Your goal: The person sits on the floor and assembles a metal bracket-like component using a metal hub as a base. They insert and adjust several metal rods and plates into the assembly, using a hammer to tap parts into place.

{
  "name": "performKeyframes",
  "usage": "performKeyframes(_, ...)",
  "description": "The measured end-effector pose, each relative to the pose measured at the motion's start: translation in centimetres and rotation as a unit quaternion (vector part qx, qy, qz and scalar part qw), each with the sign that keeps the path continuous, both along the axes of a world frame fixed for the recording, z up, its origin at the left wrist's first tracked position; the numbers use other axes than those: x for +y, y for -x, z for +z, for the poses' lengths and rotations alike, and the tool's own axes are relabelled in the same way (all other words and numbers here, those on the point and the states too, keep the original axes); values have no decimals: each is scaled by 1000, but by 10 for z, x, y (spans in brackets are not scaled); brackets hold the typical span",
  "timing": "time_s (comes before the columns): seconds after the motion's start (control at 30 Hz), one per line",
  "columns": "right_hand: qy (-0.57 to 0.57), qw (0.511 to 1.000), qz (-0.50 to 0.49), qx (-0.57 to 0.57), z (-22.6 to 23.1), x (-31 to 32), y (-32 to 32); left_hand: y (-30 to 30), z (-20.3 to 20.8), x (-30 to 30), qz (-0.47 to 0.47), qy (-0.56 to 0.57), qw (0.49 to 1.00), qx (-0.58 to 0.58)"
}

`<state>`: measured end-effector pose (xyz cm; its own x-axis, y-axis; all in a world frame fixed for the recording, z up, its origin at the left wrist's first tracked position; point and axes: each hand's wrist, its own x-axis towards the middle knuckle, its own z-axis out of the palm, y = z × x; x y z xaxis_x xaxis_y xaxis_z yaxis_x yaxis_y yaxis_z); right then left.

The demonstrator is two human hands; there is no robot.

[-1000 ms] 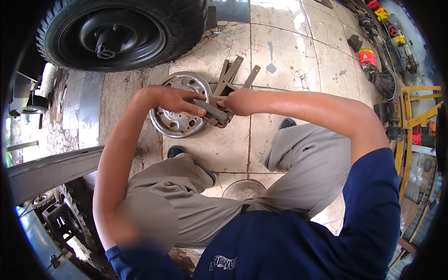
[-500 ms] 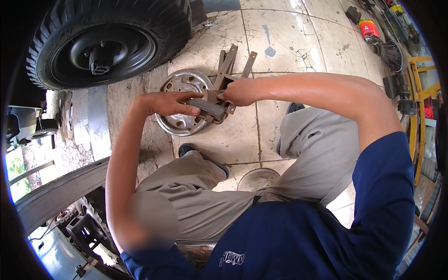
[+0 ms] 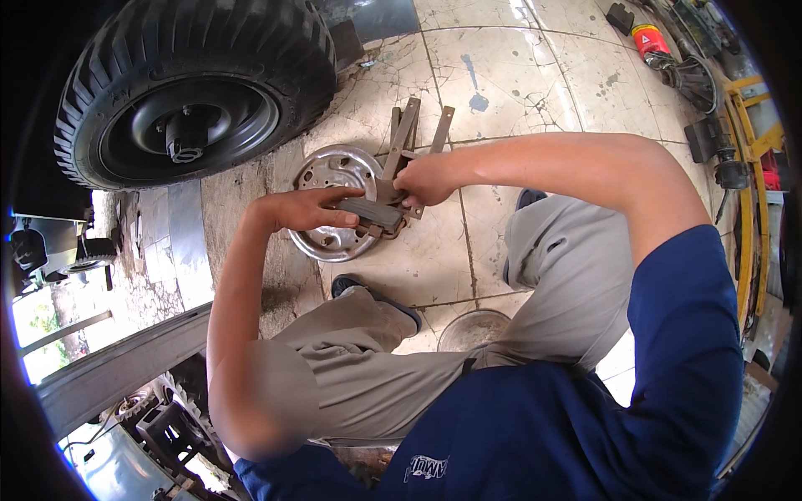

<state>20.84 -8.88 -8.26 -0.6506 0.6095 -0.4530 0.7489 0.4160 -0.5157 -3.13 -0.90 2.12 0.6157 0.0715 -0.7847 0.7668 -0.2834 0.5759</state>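
Observation:
A rusty metal bracket assembly [image 3: 405, 134] with long flat arms stands over a round silver metal disc [image 3: 322, 238] with holes, on the floor. At its near end sits a grey elongated pad [image 3: 370, 210], pedal-like in shape. My left hand [image 3: 307, 209] grips the pad's left end, fingers over the top and thumb along the near side. Wrapped against the bracket's middle is my right hand [image 3: 428, 179], closed on the metal. Its fingertips are partly hidden, so any small part in them cannot be made out.
A large black tyre [image 3: 292, 100] on its wheel stands at upper left. Between my feet lies a round pan-like object [image 3: 473, 331]. A red can [image 3: 650, 40], metal parts and a yellow frame [image 3: 742, 209] line the right side. A metal beam [image 3: 125, 367] crosses at lower left.
The whole view has shifted slightly, so the scene sits lower. My left hand keeps its hold on the pad; the fingers of my right hand have shifted a little on the bracket.

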Motion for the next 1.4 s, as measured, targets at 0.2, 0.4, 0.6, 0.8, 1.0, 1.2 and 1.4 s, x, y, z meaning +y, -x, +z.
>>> performKeyframes(0.2,-7,1000,-5,5,-4,-3,-2,0,-1,1,-7,-9,1000,3)
performKeyframes(0.4,-10,993,-65,93,-6,1,-8,-4,3,1,-23,-30,999,5)
performKeyframes(0.6,44,992,-83,82,17,11,-7,-2,-2,3,-32,-39,999,5)
performKeyframes(0.8,64,983,-105,137,30,10,1,-8,19,-6,-31,-55,998,5)
performKeyframes(1.0,103,970,-77,207,8,7,1,-2,4,-2,-34,-58,998,6)
performKeyframes(1.2,158,960,-71,221,6,7,2,-4,3,-1,-30,-54,998,11)
performKeyframes(1.4,66,969,-76,228,15,-2,6,-3,6,-2,-22,-40,999,13)
